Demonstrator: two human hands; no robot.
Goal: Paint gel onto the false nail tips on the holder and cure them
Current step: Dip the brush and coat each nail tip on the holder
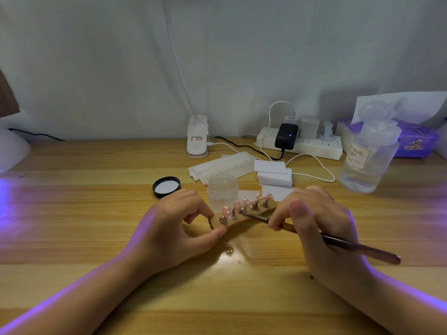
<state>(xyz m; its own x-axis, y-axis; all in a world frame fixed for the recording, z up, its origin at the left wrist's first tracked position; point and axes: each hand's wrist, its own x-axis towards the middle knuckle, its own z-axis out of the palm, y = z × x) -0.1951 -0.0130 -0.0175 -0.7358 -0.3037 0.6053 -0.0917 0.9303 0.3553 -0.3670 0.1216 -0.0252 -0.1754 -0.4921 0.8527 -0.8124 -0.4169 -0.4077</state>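
The holder [238,217] lies just before the open gel jar [222,192], long axis running left-right, its left end pinched by the left hand [174,228], while the right hand [316,228] grips the brush [338,240], whose tip reaches the nail tips [246,203].

A white power strip [302,145] lies far back on the wooden desk [96,213], with a black plug [286,136] and white plugs stuck in it. To its right stands a clear bottle [370,155], and behind that is a purple tissue box [416,141]. A white clip lamp [197,137] stands left of the strip, and white foam blocks [274,174] sit in front of it.
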